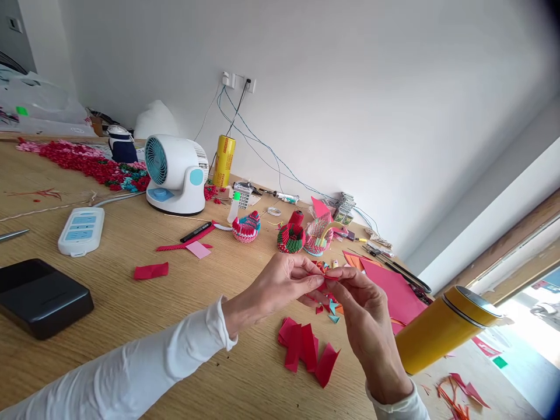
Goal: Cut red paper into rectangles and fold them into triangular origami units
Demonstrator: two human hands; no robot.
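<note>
Both hands meet above the middle of the table around a small piece of red paper (324, 282). My left hand (289, 283) pinches its left side between thumb and fingers. From the right, my right hand (361, 303) grips the other side with thumb and forefinger. Fingers hide most of the paper, so its folds cannot be made out. Below the hands lies a loose pile of red paper strips (301, 347). Small folded paper pieces (333, 312) in red, orange and light blue lie just behind the fingers.
A yellow flask (441, 332) stands close to my right wrist. Paper-folded baskets (291, 236) sit behind the hands, with red sheets (391, 291) to their right. Further left are a white fan (177, 172), a power strip (81, 230), a cutter knife (196, 232) and a black box (41, 297).
</note>
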